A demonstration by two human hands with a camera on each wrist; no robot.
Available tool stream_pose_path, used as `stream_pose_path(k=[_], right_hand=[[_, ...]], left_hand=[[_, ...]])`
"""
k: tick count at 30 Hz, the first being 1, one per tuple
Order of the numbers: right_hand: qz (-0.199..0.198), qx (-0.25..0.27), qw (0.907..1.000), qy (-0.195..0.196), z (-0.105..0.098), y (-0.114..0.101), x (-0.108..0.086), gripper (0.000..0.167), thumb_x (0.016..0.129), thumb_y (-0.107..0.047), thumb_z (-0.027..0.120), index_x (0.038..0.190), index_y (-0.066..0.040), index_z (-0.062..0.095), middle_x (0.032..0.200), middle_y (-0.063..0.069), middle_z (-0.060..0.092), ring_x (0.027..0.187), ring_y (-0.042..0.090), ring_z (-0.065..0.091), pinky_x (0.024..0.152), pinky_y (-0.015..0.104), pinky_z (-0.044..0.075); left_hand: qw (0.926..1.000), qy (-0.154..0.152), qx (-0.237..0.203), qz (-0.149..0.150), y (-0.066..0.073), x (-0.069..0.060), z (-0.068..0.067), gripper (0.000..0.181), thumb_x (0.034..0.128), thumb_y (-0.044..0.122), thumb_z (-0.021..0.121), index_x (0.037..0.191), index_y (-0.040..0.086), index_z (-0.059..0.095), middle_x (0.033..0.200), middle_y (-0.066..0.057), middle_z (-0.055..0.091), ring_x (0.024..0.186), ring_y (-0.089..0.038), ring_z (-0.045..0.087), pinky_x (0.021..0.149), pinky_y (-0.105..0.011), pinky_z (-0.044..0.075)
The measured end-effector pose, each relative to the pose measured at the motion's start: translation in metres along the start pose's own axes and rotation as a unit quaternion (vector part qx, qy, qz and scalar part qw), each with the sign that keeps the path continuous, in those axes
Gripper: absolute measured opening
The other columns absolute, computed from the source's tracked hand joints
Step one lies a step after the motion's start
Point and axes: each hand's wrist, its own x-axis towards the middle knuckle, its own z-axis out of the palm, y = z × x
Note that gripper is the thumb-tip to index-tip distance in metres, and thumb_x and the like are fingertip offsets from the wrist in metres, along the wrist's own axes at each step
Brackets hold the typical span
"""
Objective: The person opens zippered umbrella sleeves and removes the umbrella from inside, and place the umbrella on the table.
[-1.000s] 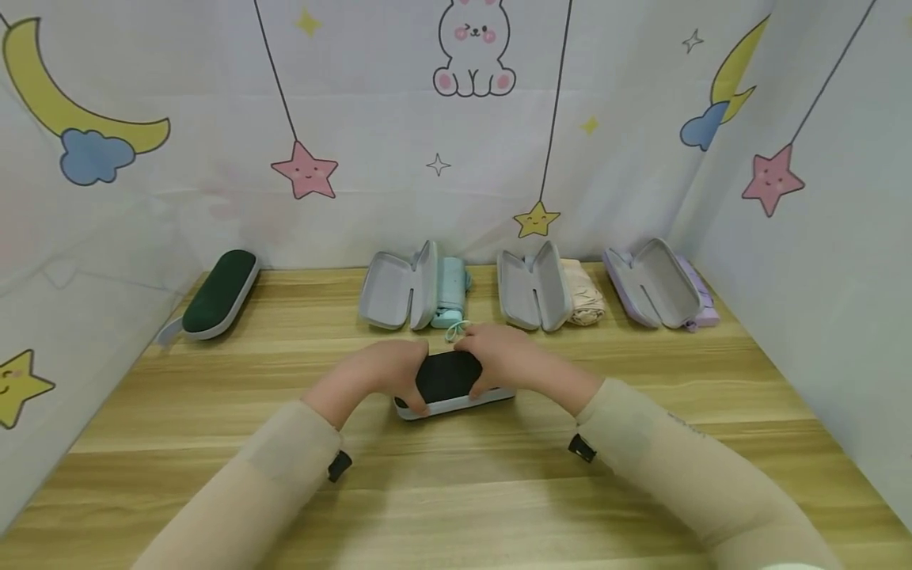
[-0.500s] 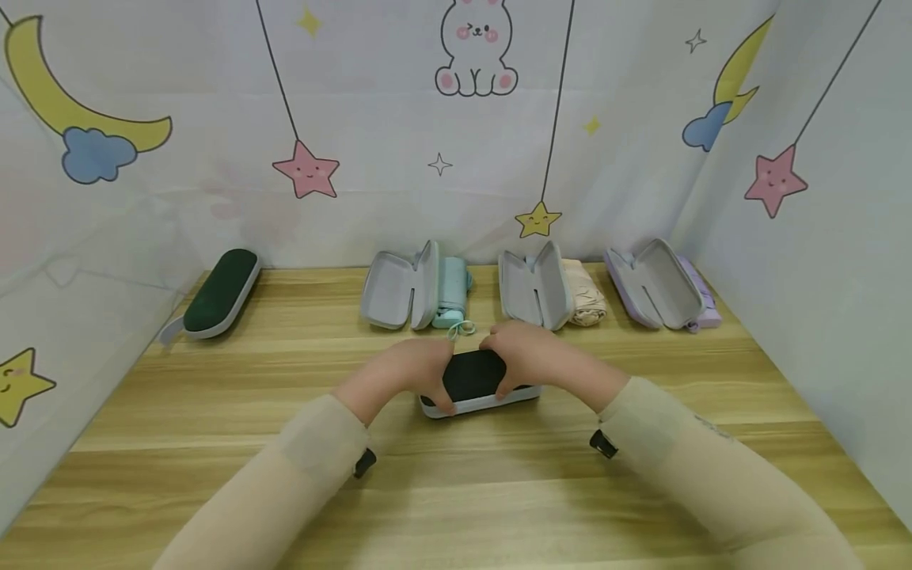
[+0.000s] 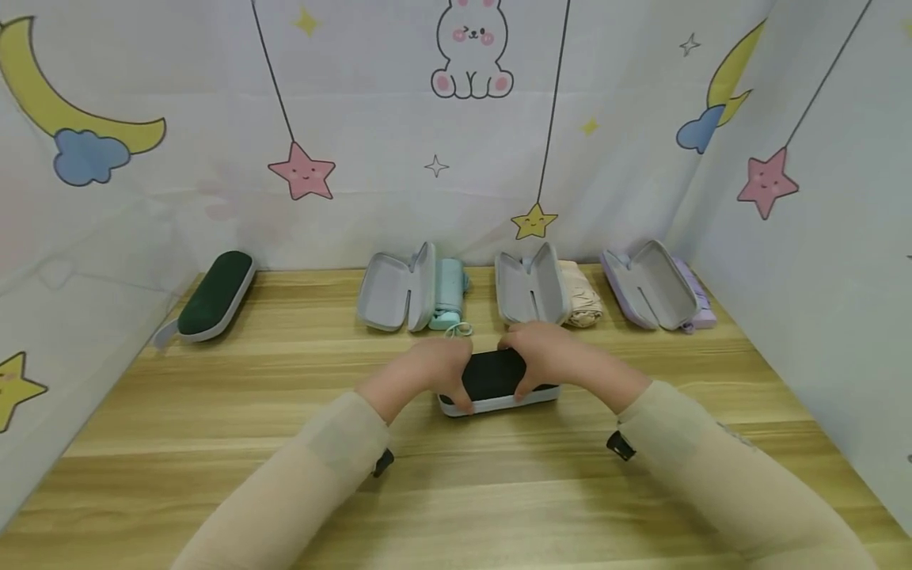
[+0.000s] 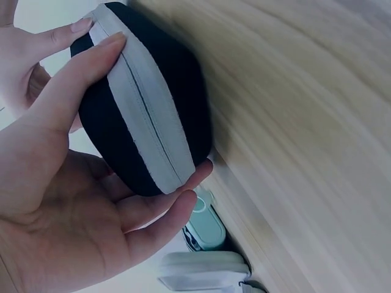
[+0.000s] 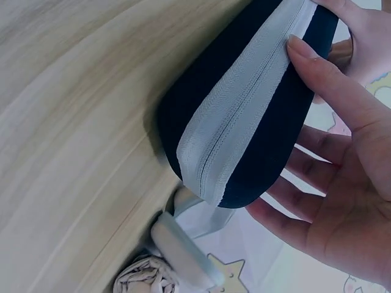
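Note:
A black zip case point(image 3: 493, 375) with a pale grey zipper band lies crosswise at mid-table, zipped closed. My left hand point(image 3: 436, 367) grips its left end, thumb on the front band and fingers round the back. The right hand point(image 3: 547, 353) holds the other end the same way. In the left wrist view, the thumb presses the grey zipper band point(image 4: 146, 104) and fingertips reach under the case's end. From the right wrist view, the right thumb touches the zipper edge of the case point(image 5: 244, 116). Whether its underside rests on the wood or hovers slightly, I cannot tell.
Along the back wall stand open grey-lined cases: one beside a mint folded umbrella point(image 3: 448, 293), one by a beige bundle point(image 3: 581, 294), and a lilac case point(image 3: 651, 286) by a lilac bundle point(image 3: 698, 301). A closed dark green case point(image 3: 217, 294) lies at back left.
Both hands have moved to the right together, carrying or sliding the black case with them. Their grip looks the same, and the items along the wall have not moved.

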Motion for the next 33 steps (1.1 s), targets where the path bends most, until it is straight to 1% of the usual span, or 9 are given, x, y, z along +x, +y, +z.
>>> stream_pose_path(k=[6,11,15,17,20,24,27,30,33], right_hand=[[0.009,0.003,1.0000,-0.003,0.001,0.006,-0.003,0.077,0.066,-0.041,0.090,0.129,-0.008,0.061,0.120,0.005,0.060,0.108,0.027,0.058,0.092,0.041,0.047],[0.009,0.000,0.9999,-0.008,0.001,0.008,-0.003,0.077,0.068,-0.042,0.089,0.130,-0.008,0.060,0.120,0.005,0.058,0.108,0.027,0.058,0.092,0.041,0.047],[0.009,0.001,0.9999,-0.008,0.002,0.009,-0.004,0.076,0.068,-0.042,0.089,0.130,-0.007,0.061,0.118,0.005,0.059,0.107,0.026,0.058,0.092,0.041,0.047],[0.009,0.000,0.9999,-0.007,0.002,0.009,-0.005,0.077,0.068,-0.042,0.089,0.130,-0.007,0.061,0.118,0.005,0.059,0.107,0.026,0.059,0.092,0.042,0.047],[0.009,-0.001,0.9999,-0.009,0.001,0.009,-0.007,0.077,0.068,-0.042,0.088,0.131,-0.008,0.060,0.120,0.006,0.059,0.109,0.027,0.058,0.093,0.042,0.047],[0.004,-0.007,0.9999,-0.014,-0.002,0.008,-0.008,0.078,0.069,-0.043,0.088,0.132,-0.008,0.060,0.124,0.008,0.058,0.112,0.029,0.057,0.094,0.043,0.046],[0.003,-0.010,0.9998,-0.016,-0.002,0.009,-0.008,0.079,0.069,-0.044,0.088,0.132,-0.007,0.059,0.127,0.009,0.057,0.115,0.030,0.056,0.096,0.044,0.045],[0.002,-0.007,0.9998,-0.018,-0.002,0.010,-0.008,0.079,0.069,-0.044,0.087,0.133,-0.007,0.059,0.129,0.009,0.056,0.116,0.030,0.055,0.097,0.044,0.045],[-0.004,-0.007,0.9998,-0.017,-0.001,0.009,-0.009,0.078,0.069,-0.043,0.087,0.132,-0.006,0.059,0.127,0.009,0.057,0.116,0.030,0.055,0.097,0.044,0.045]], left_hand=[[1.0000,-0.001,0.000,-0.003,0.005,0.006,0.000,0.070,0.0685,0.049,0.086,0.114,0.006,0.054,0.097,-0.001,0.060,0.086,-0.017,0.058,0.079,-0.033,0.048],[0.9999,0.000,-0.014,0.000,0.000,0.007,0.002,0.075,0.0681,0.051,0.085,0.118,0.007,0.052,0.100,-0.001,0.060,0.088,-0.016,0.058,0.079,-0.033,0.048],[0.9960,-0.001,-0.089,0.010,-0.012,0.007,0.006,0.080,0.0735,0.053,0.081,0.129,0.007,0.049,0.116,-0.005,0.060,0.100,-0.019,0.058,0.087,-0.035,0.047],[0.9909,0.000,-0.134,0.015,-0.018,0.006,0.008,0.077,0.0822,0.055,0.072,0.137,0.007,0.046,0.129,-0.009,0.056,0.113,-0.022,0.056,0.094,-0.038,0.044],[0.9810,0.007,-0.193,0.016,-0.027,0.002,0.008,0.062,0.0972,0.051,0.053,0.141,0.007,0.044,0.140,-0.013,0.050,0.126,-0.026,0.049,0.102,-0.042,0.039],[0.9653,0.026,-0.260,0.009,-0.037,-0.001,0.008,0.038,0.1066,0.028,0.039,0.135,0.004,0.049,0.134,-0.015,0.053,0.116,-0.025,0.054,0.096,-0.040,0.043],[0.9625,0.053,-0.266,0.002,-0.044,0.000,0.009,0.027,0.1037,0.011,0.042,0.124,0.001,0.056,0.124,-0.014,0.058,0.104,-0.023,0.057,0.086,-0.035,0.047],[0.9644,0.074,-0.254,-0.008,-0.049,0.004,0.010,0.020,0.0986,0.005,0.049,0.112,0.002,0.063,0.112,-0.011,0.063,0.094,-0.021,0.058,0.080,-0.032,0.047],[0.9630,0.069,-0.260,-0.009,-0.053,0.006,0.010,0.019,0.0950,0.003,0.054,0.107,0.000,0.068,0.102,-0.009,0.067,0.087,-0.018,0.058,0.078,-0.030,0.048]])
